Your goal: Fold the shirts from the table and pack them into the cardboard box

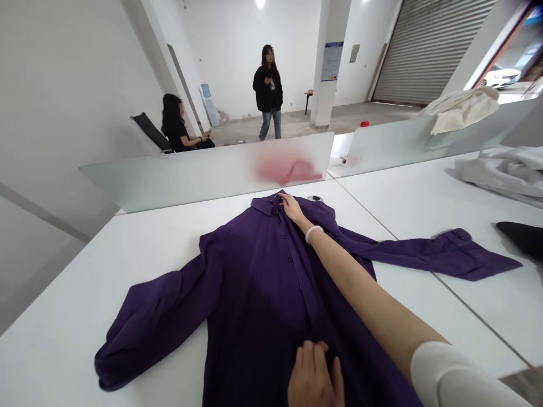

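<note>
A purple button-up shirt (254, 282) lies spread face up on the white table (169, 226), sleeves out to both sides. My right hand (291, 207) reaches far across to the collar and pinches the cloth beside the top button; a white bead bracelet sits on that wrist. My left hand (314, 377) rests near the bottom of the view, its fingers pressed together on the shirt's button strip by the hem.
A frosted glass divider (203, 172) runs along the table's far edge. White cloth (504, 169) and a dark item (524, 237) lie on the right-hand table. Beyond the divider one person sits in a chair and another stands.
</note>
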`<state>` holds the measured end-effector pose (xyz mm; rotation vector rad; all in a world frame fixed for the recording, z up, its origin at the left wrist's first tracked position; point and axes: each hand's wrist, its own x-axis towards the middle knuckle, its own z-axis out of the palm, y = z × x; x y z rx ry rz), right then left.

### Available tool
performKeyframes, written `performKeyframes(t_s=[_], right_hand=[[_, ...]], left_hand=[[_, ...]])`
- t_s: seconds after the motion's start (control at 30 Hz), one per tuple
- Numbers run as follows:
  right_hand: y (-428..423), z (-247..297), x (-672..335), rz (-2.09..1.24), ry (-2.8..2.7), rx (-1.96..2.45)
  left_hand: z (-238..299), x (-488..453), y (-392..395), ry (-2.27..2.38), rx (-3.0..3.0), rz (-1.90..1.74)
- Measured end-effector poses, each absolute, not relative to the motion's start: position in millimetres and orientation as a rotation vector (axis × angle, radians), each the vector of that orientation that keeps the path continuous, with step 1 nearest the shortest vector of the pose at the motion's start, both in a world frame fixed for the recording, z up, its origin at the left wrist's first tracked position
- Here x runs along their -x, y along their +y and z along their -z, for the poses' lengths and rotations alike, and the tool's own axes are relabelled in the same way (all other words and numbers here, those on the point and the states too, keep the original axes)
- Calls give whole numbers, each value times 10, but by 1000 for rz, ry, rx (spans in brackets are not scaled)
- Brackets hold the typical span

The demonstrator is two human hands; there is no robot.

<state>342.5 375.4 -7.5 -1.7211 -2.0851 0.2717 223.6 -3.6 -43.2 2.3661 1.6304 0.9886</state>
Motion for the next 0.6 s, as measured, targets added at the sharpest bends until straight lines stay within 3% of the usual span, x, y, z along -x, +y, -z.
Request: performKeyframes(t_s=[0.33, 0.6], right_hand=[[3777, 128, -3307, -150, -1913, 1693], [3794, 144, -3457, -147, -1680, 1579]], left_hand=[[272, -2352, 175, 1809, -2225, -454], [183, -2358, 123, 1378, -1776, -831]])
